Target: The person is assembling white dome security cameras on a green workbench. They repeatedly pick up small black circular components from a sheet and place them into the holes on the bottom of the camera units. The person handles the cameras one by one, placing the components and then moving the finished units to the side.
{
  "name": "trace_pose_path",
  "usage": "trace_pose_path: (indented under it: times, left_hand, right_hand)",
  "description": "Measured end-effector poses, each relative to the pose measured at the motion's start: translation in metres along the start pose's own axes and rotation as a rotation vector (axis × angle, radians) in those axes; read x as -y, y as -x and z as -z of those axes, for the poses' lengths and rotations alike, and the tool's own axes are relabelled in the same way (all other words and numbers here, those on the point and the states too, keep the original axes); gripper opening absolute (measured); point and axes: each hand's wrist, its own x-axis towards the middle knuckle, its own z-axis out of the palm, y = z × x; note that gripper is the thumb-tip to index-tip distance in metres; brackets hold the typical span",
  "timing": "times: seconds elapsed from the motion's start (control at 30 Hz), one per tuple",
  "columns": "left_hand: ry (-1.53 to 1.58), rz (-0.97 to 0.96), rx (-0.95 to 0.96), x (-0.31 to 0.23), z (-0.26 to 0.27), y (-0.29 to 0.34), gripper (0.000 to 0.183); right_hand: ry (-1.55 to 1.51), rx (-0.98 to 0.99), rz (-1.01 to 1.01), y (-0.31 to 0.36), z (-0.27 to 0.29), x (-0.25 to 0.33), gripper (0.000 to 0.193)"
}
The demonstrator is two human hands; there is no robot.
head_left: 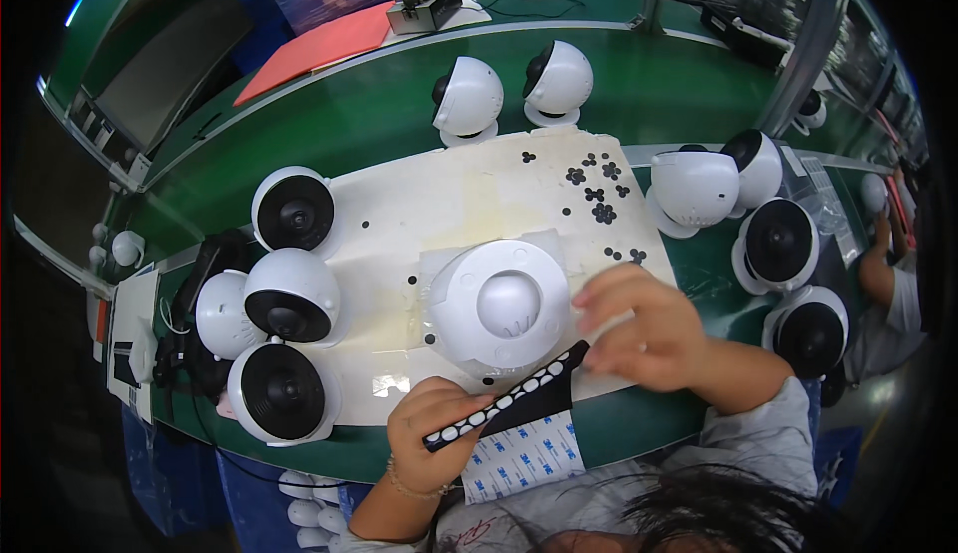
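My left hand (431,433) is closed on a black adhesive-pad sheet (514,393), folded so that a row of white round spots faces up. Its printed white and blue backing paper (529,456) hangs below. At the sheet's right end is my right hand (647,328), somewhat blurred, its fingers curved and apart with nothing visible between them. Just beyond the sheet, a white round camera (461,338) rests base up on a clear plastic bag (431,266). Its ring-shaped base (551,298) faces me, and neither hand visibly touches it.
Several white ball-shaped cameras with black fronts (289,388) stand at left, with others at right (778,241) and along the back (559,84). Small black pads (604,214) lie on the pale board (389,244). At the far right is another person's arm (878,269).
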Motion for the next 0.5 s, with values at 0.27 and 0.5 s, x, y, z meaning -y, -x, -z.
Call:
trace_pose_path:
  times: [0.27, 0.5]
  left_hand:
    - [-0.040, -0.040, -0.006, 0.000, 0.001, -0.001, 0.032]
    - [-0.011, 0.051, -0.044, -0.005, 0.000, -0.004, 0.029]
  right_hand:
    - [-0.278, 0.068, -0.492, -0.001, 0.002, 0.009, 0.028]
    - [0.035, -0.019, 0.029, 0.001, 0.000, -0.001, 0.022]
